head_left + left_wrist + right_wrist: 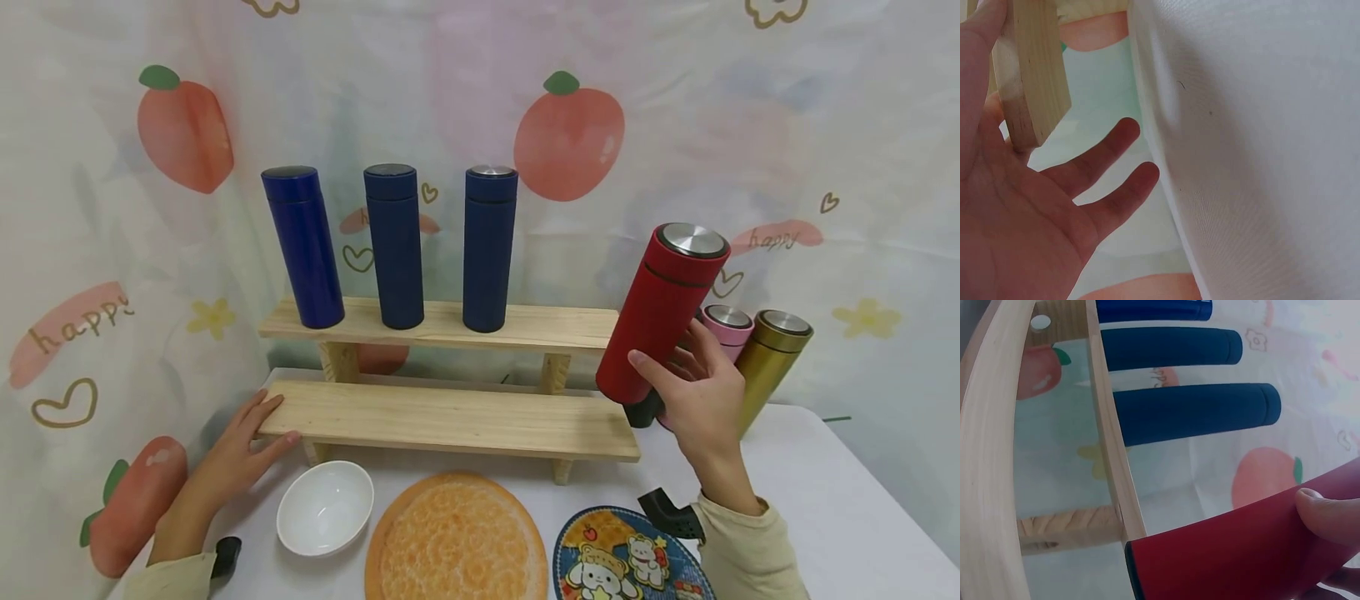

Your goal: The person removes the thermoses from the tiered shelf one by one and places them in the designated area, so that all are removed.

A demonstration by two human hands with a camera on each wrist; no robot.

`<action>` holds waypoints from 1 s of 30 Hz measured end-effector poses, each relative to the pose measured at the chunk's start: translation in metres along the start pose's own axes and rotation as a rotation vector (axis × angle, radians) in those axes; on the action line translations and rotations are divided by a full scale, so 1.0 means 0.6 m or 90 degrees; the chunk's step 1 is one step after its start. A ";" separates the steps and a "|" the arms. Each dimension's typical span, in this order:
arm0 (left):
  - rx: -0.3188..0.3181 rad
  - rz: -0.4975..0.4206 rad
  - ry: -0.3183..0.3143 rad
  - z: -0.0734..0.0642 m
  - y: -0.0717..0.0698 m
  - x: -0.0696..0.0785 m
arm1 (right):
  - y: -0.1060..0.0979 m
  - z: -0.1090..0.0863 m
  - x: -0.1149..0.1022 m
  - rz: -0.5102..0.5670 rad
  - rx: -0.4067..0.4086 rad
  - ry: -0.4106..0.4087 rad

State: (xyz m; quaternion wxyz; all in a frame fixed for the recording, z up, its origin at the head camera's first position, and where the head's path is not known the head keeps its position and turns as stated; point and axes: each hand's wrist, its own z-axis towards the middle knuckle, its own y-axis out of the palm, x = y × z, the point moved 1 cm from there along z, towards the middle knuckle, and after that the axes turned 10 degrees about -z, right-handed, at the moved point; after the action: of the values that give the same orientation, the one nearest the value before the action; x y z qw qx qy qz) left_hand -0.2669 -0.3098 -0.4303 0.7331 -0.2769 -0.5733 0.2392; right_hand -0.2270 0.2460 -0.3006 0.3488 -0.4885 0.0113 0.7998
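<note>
My right hand [705, 400] grips a red thermos flask [660, 321] with a silver lid, thumb on its near side. The flask tilts to the right, its base overlapping the right end of the two-tier wooden shelf in the head view. In the right wrist view, the dark base rim of the flask [1241, 550] appears beside the upper board's edge. My left hand [232, 454] rests on the left end of the lower board [450, 417], thumb at its front edge. Two straight fingers [1125, 197] stick out past the wood in the left wrist view.
Three blue flasks [400, 250] stand on the upper board [555, 321]. Behind my right hand are a gold flask [776, 358], a pink flask [727, 325] and a dark object [643, 411]. In front lie a white bowl [325, 508], an orange round mat [457, 542] and a cartoon mat [630, 558].
</note>
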 end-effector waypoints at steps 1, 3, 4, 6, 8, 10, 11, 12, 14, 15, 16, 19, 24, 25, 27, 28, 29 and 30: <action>0.001 -0.004 0.003 0.000 0.000 0.000 | -0.003 -0.001 0.003 -0.004 0.002 0.001; 0.002 -0.007 0.009 0.001 0.000 0.000 | -0.009 -0.003 0.008 -0.005 0.004 0.003; 0.002 -0.006 0.009 0.001 0.000 0.000 | -0.011 -0.003 0.011 -0.006 0.005 0.005; 0.003 -0.006 0.011 0.002 0.000 0.000 | -0.016 -0.004 0.017 -0.014 0.003 0.015; 0.002 -0.006 0.009 0.002 0.000 -0.001 | -0.021 -0.004 0.024 -0.020 0.001 0.029; 0.002 -0.006 0.007 0.001 0.000 -0.001 | -0.027 -0.003 0.032 -0.028 -0.001 0.041; 0.002 -0.006 0.008 0.001 0.000 -0.002 | -0.029 -0.002 0.035 -0.033 -0.002 0.047; 0.001 -0.005 0.007 0.001 0.000 -0.003 | -0.032 -0.002 0.039 -0.035 -0.002 0.052; 0.001 -0.005 0.009 0.001 0.002 -0.004 | -0.038 0.000 0.047 -0.040 -0.001 0.061; 0.002 -0.005 0.011 0.001 0.002 -0.005 | -0.041 0.001 0.050 -0.045 -0.002 0.067; 0.003 -0.005 0.012 0.002 0.002 -0.005 | -0.044 0.002 0.053 -0.051 -0.005 0.074; 0.003 -0.010 0.017 0.002 0.002 -0.003 | -0.053 0.006 0.065 -0.072 -0.016 0.094; 0.001 -0.014 0.012 0.002 -0.001 -0.001 | -0.058 0.008 0.082 -0.085 -0.024 0.118; -0.001 -0.015 0.010 0.002 -0.001 -0.001 | -0.058 0.008 0.085 -0.084 -0.024 0.120; -0.002 -0.015 0.004 0.002 -0.001 -0.001 | -0.057 0.007 0.095 -0.085 -0.027 0.122; -0.004 -0.014 0.002 0.002 0.000 -0.002 | -0.057 0.007 0.100 -0.086 -0.028 0.120; -0.005 -0.014 0.000 0.002 0.000 -0.002 | -0.058 0.006 0.105 -0.090 -0.030 0.119; -0.007 -0.014 -0.002 0.002 -0.001 -0.002 | -0.058 0.005 0.110 -0.096 -0.033 0.120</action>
State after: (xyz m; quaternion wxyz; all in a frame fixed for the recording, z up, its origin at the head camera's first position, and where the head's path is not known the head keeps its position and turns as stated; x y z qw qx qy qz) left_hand -0.2686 -0.3107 -0.4306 0.7333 -0.2744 -0.5786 0.2284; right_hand -0.2279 0.3096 -0.3397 0.3927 -0.5696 -0.0133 0.7219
